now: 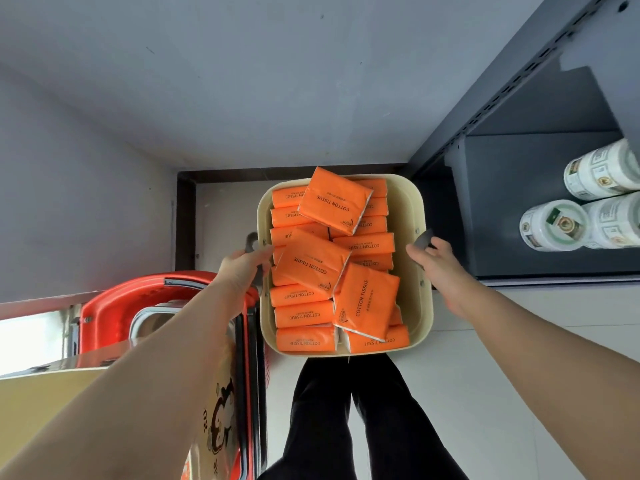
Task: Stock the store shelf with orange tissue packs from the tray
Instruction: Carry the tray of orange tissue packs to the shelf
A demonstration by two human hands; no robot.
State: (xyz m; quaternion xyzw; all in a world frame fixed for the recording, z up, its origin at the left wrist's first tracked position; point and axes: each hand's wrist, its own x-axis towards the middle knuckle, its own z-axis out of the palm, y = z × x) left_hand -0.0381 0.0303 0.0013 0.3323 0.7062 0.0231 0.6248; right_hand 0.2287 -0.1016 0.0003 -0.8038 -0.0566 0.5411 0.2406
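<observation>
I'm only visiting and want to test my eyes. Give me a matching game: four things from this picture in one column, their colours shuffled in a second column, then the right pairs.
Things
1. tissue packs
2. tray
3. store shelf
4. basket

Colours
a. dark grey
b. red
c. orange
d. cream

Pairs: 1-c, 2-d, 3-a, 4-b
</observation>
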